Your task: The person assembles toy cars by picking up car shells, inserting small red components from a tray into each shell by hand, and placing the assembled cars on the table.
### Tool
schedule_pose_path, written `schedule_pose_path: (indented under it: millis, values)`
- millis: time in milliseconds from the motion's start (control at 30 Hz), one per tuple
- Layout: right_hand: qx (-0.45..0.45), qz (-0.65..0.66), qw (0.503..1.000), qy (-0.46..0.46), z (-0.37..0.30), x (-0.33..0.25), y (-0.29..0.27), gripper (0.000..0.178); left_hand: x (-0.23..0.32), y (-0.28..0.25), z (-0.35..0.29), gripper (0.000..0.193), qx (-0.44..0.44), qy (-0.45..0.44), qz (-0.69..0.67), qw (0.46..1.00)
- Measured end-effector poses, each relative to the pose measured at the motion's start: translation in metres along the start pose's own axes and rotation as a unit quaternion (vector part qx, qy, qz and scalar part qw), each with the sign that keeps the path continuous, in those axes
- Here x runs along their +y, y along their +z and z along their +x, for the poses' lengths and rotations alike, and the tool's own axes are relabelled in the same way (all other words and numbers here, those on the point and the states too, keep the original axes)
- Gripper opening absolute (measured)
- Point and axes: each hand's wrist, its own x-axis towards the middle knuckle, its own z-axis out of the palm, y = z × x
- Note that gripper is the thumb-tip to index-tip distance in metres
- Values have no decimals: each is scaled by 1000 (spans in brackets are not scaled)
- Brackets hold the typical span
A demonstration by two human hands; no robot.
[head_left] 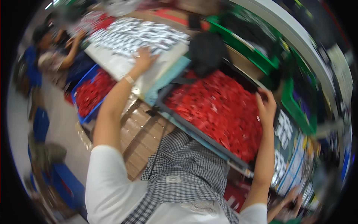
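Observation:
A dark grey tray (197,130) filled with small red pieces (220,108) stands in front of me. My right hand (267,106) is at the tray's right rim, its bent fingers closed around the edge. At the upper left, my left hand (145,59) reaches out with its fingers apart and holds nothing. It is over the near edge of rows of small silver packets (136,37), which lie on a white board (169,61). Blur hides whether the fingers touch the packets. A black rounded object (208,52) sits at the tray's far left corner.
A blue bin (76,100) of red pieces stands left, beside cardboard boxes (143,128). Green bins (298,104) line the far right side. More silver packets (284,130) lie right of the tray. One co-worker (56,56) sits far left; another person's hands (292,198) show lower right.

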Motion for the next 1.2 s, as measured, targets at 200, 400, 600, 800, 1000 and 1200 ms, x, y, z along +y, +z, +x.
schedule_pose_path:
  millis: [200, 400, 600, 800, 1000, 1200]
  values:
    - [26, -81, 996, 31, -40, -9, -72, 20, -2, -34, -18, 60, 73, 148, 29, 986]
    - [24, -315, 944, 93, -124, 99, -138, 43, 119, -116, -53, 35, 161, 291, -110, 937]
    - [-13, -382, 921, 70, -98, 126, -120, 68, 276, -141, -108, 38, 108, 475, -238, 840]
    - [39, -279, 952, 123, -102, 132, -131, 40, 340, -105, -156, 36, 50, 582, -251, 772]
    - [217, 109, 949, 202, -115, 98, -178, 31, 339, -101, -141, 31, -14, 471, -423, 774]
    - [-19, -31, 996, 78, -71, -47, -118, 28, 359, -103, -136, 50, -381, 326, -631, 592]
